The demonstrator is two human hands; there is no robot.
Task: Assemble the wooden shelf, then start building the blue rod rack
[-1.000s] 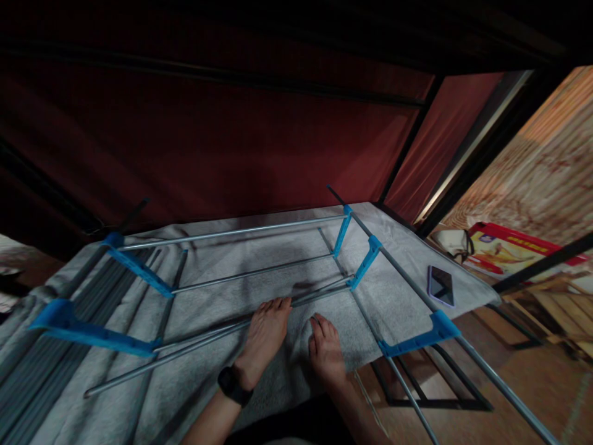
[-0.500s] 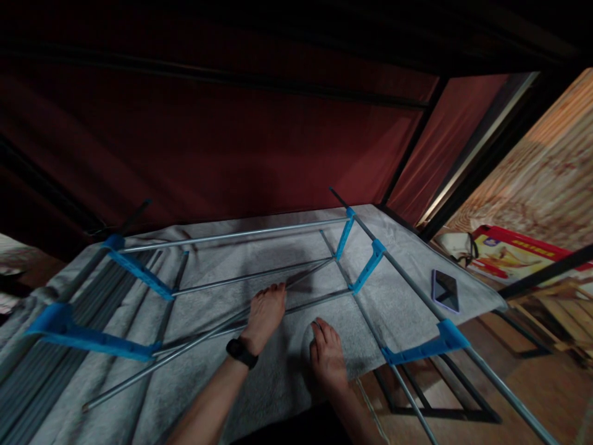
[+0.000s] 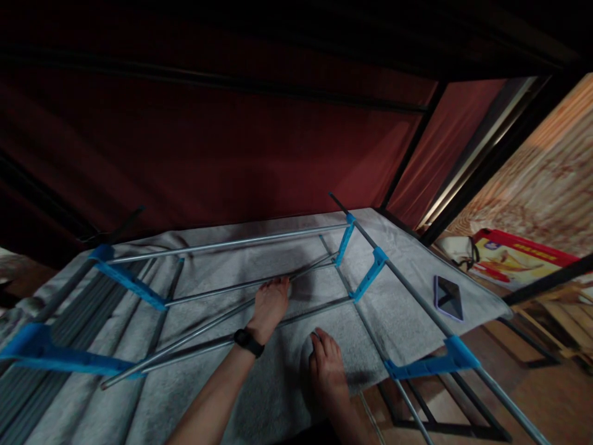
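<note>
My left hand (image 3: 272, 303), with a dark watch on its wrist, is closed around a loose grey metal tube (image 3: 185, 339). The tube lies slantwise across a frame of metal rods joined by blue plastic brackets (image 3: 369, 275). Its near left end rests over or just above the front left blue bracket (image 3: 69, 360); its far end reaches the rear right bracket (image 3: 344, 243). Low over the grey cloth (image 3: 282, 389), my right hand (image 3: 330, 364) has its fingers pinched together. A small dark edge shows at its fingertips, too little to name.
A bundle of grey tubes (image 3: 60, 377) lies at the left. On the right of the cloth is a phone (image 3: 448, 298), with a red and yellow box (image 3: 514, 258) beyond. Dark red fabric (image 3: 259, 154) on a dark frame stands behind. Side rods overhang the front edge.
My left hand has moved slightly up and right with the tube, whose near end has shifted from the cloth up towards the front left bracket. My right hand stays nearly in place, still pinched.
</note>
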